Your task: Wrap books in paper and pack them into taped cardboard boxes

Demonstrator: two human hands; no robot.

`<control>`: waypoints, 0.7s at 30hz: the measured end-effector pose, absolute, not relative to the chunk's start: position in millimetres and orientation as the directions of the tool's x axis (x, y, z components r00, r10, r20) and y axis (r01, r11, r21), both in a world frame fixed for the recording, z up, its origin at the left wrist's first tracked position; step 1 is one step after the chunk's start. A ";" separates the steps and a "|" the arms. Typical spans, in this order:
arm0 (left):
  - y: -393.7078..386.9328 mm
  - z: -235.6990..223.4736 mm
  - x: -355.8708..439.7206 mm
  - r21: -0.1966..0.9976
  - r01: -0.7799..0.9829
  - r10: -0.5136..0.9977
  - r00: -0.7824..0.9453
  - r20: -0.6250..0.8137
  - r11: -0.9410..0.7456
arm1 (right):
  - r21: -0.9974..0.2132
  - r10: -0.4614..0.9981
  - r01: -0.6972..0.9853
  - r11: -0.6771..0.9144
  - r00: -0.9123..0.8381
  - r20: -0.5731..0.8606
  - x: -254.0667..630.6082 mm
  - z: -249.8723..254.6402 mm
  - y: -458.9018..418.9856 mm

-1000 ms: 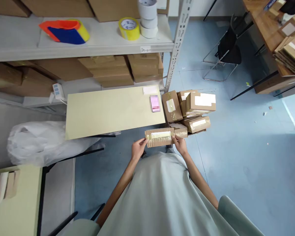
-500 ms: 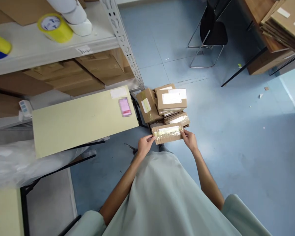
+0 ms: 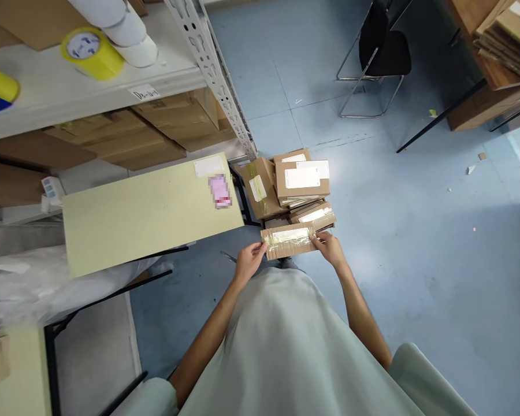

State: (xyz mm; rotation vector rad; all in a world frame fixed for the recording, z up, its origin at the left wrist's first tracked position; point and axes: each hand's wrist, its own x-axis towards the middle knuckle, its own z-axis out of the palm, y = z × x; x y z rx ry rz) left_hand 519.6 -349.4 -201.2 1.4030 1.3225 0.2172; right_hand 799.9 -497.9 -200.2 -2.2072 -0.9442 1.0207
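A flat brown cardboard parcel, with a white label under shiny clear tape, is held level in front of my body. My left hand grips its left end, fingers closed at the edge. At the opposite end my right hand pinches the parcel, thumb on top. Just beyond it lies a pile of cardboard parcels: a taped box on the left, a labelled parcel on top, and a smaller taped parcel nearer me. The undersides of the fingers are hidden.
To the left stands a pale yellow table with papers at its right end. Behind it a metal shelf bears yellow tape, white rolls and cartons. A black chair and a wooden table with flattened cardboard stand far right.
Both hands have shifted the held parcel slightly left and towards my body, away from the pile. The pile looks the same.
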 end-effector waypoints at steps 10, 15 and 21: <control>-313.0 -218.3 499.0 0.803 0.469 0.743 0.369 -0.558 0.369 | -0.620 0.732 0.395 -0.678 0.446 -0.516 783.7 -185.5 -459.8; -290.8 -221.3 499.2 0.818 0.458 0.714 0.436 -0.547 0.347 | -0.594 0.729 0.426 -0.682 0.456 -0.510 775.1 -177.6 -444.5; -274.9 -224.0 501.3 0.805 0.502 0.686 0.464 -0.560 0.317 | -0.577 0.719 0.435 -0.691 0.491 -0.492 770.2 -169.6 -436.0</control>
